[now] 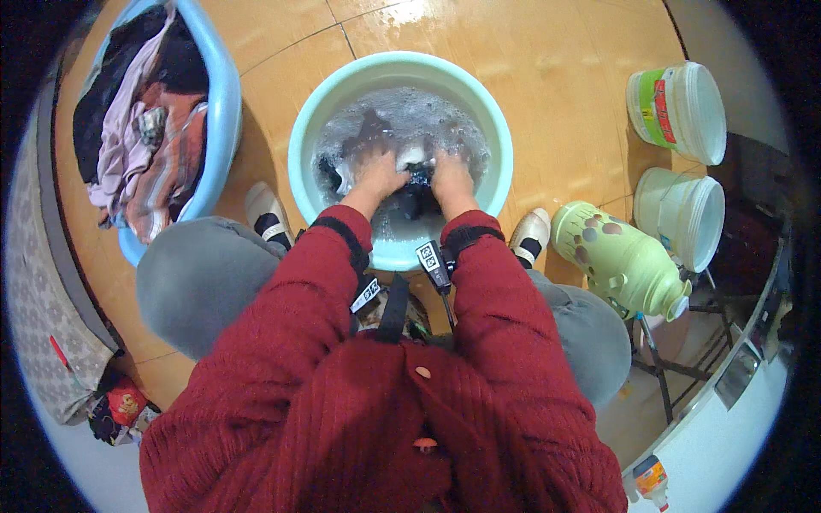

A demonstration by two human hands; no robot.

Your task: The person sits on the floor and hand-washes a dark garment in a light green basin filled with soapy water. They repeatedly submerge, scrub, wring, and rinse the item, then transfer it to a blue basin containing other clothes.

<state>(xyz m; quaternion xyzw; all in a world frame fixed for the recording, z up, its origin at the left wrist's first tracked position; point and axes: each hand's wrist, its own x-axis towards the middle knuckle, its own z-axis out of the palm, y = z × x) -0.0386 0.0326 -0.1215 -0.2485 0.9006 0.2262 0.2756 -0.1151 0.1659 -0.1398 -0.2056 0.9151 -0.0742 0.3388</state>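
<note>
A round pale-green plastic basin (503, 154) of sudsy water (410, 106) stands on the floor before me. Both my hands are in it, their fingers partly under the foam. My left hand (378, 170) presses on wet cloth at the left, with a white piece at its edge. My right hand (451, 173) is in the suds at the right. Between them lies dark wet fabric (417, 195), with a white patch above it. Suds and water hide the fingertips, so whether either hand grips the cloth does not show.
At the left a blue plastic tub (226, 122) holds heaped clothes (163, 160). At the right lie two clear plastic buckets (680, 112) and a green thermos flask (612, 256), near a metal-legged stand (660, 372). My shoes (532, 231) flank the basin on a tiled floor.
</note>
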